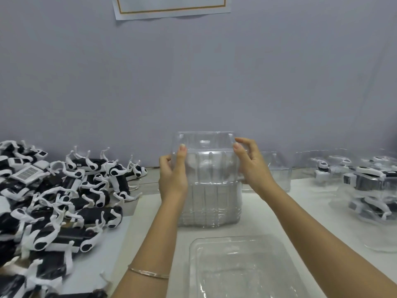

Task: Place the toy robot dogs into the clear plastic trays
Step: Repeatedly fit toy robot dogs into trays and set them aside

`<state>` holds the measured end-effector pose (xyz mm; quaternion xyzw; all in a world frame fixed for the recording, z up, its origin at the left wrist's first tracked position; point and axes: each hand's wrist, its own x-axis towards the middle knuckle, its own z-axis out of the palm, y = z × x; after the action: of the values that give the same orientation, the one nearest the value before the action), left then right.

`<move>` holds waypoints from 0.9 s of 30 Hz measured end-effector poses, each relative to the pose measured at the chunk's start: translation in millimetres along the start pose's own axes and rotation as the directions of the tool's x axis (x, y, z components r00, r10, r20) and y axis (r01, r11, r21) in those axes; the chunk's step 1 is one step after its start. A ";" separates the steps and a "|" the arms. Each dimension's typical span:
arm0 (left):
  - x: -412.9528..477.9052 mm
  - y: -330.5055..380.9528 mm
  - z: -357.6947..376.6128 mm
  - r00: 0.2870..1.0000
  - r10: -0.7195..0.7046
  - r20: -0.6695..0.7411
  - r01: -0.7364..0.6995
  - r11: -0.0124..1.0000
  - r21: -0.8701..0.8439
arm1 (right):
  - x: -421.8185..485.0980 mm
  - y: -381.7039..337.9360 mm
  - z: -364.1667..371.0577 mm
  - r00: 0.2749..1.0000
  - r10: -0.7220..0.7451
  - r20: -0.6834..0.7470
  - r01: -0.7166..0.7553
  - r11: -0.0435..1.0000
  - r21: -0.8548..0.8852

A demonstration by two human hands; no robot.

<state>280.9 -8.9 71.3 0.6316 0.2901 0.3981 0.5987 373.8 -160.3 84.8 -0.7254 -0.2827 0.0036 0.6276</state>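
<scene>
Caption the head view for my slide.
The left hand and right hand grip the top clear tray of a stack, toy robot dogs heaped alongside.

No word, brand or number can be read. Well to the left of the left hand (171,175), a white label (27,172) with fine dark stripes like a barcode lies in the heap of toy robot dogs (71,196); its lines are too blurred to make out. High above the left hand and the right hand (251,166), a paper sheet (171,7) with an orange border hangs on the wall; its visible part shows no writing.
</scene>
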 end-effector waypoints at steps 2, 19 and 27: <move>-1.3 0.9 -3.5 1.000 -0.013 0.015 0.014 0.999 -0.031 | -6.5 2.1 -5.2 0.999 0.019 0.045 -0.018 1.000 -0.013; 21.7 46.1 -27.0 0.909 -0.397 0.129 0.411 0.904 -0.116 | -0.1 -13.9 3.0 0.974 0.180 0.137 -0.170 0.982 -0.084; 41.1 70.7 -56.7 0.749 -0.570 0.337 0.552 0.819 0.158 | 15.7 -31.0 -14.6 0.891 0.399 0.219 -0.421 0.905 0.066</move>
<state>246.1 47.5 145.6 0.5926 0.3578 0.0668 0.7186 379.6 -165.4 121.7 -0.7283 -0.1841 0.2248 0.6206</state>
